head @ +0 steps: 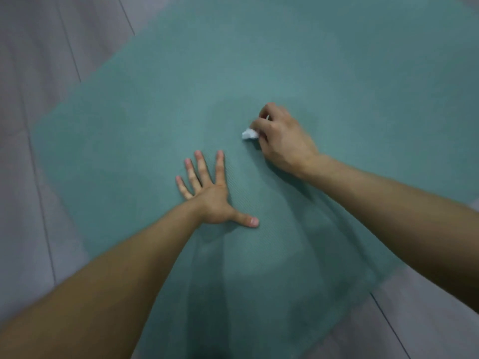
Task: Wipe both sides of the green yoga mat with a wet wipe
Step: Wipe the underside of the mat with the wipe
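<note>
The green yoga mat (298, 60) lies flat on the floor and fills most of the view, running from lower middle to upper right. My left hand (210, 193) rests palm down on the mat near the centre, fingers spread, holding nothing. My right hand (280, 141) is a little further up and to the right, fingers curled around a crumpled white wet wipe (249, 133). The wipe sticks out at the left of the fist and touches the mat surface. A darker patch on the mat surrounds the area near the wipe.
Grey plank floor (39, 73) shows to the left of the mat and again at the lower right corner (427, 320). The mat's left edge runs diagonally from the lower left up toward the top middle.
</note>
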`<action>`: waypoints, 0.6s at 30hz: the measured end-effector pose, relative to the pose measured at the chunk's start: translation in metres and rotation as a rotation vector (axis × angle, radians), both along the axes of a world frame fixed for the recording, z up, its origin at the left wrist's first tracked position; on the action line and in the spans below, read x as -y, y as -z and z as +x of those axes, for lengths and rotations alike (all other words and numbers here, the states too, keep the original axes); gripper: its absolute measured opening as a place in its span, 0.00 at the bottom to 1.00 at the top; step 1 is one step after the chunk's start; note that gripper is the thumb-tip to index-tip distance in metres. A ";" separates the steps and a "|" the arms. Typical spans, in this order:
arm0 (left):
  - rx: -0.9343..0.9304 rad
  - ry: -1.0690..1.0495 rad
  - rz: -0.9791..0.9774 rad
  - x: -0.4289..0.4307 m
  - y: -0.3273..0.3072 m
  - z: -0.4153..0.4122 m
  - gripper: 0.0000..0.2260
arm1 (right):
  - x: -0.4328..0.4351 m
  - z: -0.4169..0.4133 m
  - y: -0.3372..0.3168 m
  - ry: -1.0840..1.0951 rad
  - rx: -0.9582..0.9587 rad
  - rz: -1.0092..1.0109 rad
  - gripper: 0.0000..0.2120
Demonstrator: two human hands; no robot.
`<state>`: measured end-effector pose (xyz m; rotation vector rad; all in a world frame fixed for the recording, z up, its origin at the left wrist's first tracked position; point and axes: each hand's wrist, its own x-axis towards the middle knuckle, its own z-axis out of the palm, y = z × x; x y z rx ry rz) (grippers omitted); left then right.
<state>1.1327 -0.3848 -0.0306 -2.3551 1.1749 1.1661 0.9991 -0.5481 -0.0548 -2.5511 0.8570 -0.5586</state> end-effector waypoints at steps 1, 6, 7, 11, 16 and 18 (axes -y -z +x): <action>0.001 0.017 -0.007 0.000 0.000 0.001 0.82 | -0.004 0.000 0.000 0.003 0.012 0.002 0.12; -0.002 0.024 -0.019 -0.001 0.004 -0.001 0.83 | 0.005 -0.009 0.003 -0.174 -0.033 -0.034 0.08; -0.014 0.014 -0.013 -0.001 0.003 0.000 0.83 | 0.028 -0.016 0.001 -0.068 -0.046 -0.034 0.09; -0.026 0.021 -0.036 -0.001 0.002 -0.001 0.83 | 0.064 -0.039 -0.013 0.313 -0.061 0.034 0.13; -0.019 0.014 -0.053 -0.004 0.002 -0.002 0.83 | -0.053 -0.027 -0.005 -0.393 -0.103 0.076 0.06; -0.022 0.019 -0.060 -0.004 0.003 -0.002 0.82 | -0.007 -0.045 -0.006 -0.171 -0.085 0.026 0.07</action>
